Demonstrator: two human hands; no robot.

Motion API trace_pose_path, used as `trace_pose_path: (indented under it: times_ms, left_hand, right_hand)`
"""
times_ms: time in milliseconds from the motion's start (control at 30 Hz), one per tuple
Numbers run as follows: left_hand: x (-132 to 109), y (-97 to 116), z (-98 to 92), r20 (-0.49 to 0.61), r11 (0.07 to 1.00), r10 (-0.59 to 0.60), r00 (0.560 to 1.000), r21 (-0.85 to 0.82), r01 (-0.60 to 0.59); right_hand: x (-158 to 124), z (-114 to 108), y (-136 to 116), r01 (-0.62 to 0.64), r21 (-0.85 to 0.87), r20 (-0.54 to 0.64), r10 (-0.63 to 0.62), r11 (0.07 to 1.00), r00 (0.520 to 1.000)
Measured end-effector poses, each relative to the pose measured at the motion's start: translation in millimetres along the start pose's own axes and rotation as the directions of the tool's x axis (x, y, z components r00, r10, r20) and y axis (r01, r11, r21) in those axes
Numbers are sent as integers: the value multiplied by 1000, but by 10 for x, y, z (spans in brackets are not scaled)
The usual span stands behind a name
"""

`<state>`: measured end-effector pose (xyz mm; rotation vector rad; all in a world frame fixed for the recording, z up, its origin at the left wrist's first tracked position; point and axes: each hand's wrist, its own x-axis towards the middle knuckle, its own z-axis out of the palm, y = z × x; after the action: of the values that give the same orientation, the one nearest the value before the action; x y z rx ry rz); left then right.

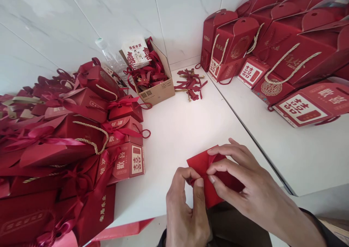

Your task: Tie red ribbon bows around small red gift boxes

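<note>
A small red paper box [203, 163] sits at the near edge of the white surface [180, 130], half covered by both hands. My left hand [185, 207] is curled, pinching a bit of red ribbon or flap at the box's top between thumb and fingers. My right hand [245, 181] lies over the box from the right, its fingers bent and its fingertips meeting the left hand's at the same spot.
A heap of finished red gift boxes with ribbons and rope handles [68, 141] fills the left. A cardboard carton [155, 83] of red ribbons stands at the back wall, loose red tags [191, 83] beside it. Larger red handled boxes [272, 47] crowd the right.
</note>
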<state>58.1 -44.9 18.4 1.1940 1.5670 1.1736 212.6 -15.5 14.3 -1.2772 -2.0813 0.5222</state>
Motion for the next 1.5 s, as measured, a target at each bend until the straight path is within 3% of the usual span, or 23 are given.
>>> trace_pose_path:
  times_ms: [167, 300, 400, 500, 667, 933, 1100, 1500]
  left_hand:
    - [-8, -23, -9, -18, 998, -21, 1000, -53, 20]
    - [-59, -29, -25, -57, 996, -49, 997, -84, 44]
    - [-110, -21, -8, -69, 1000, 6, 998, -25, -8]
    - [-115, -16, 12, -75, 997, 61, 995, 46, -58]
    - [-43, -37, -29, -94, 995, 37, 995, 96, -28]
    - [-34, -91, -56, -160, 997, 71, 985, 47, -64]
    - [-26, -115, -38, -207, 998, 58, 977, 17, -55]
    - [-34, -142, -41, -205, 998, 36, 978, 51, -26]
  right_hand:
    - [-31, -33, 22, -47, 33, -11, 47, 998, 999]
    - [-73, -124, 44, -174, 71, -47, 178, 982, 983]
    - [-93, -155, 71, -250, 48, -56, 253, 967, 966]
    - [-90, -135, 93, -240, 64, -37, 243, 969, 969]
    - [-61, -99, 105, -237, 106, -80, 246, 966, 966]
    - [-51, -111, 80, -276, 101, -71, 284, 956, 956]
    - [-71, -112, 68, -330, 137, -82, 343, 934, 936]
    - [-107, -103, 94, -466, 197, -17, 478, 862, 878]
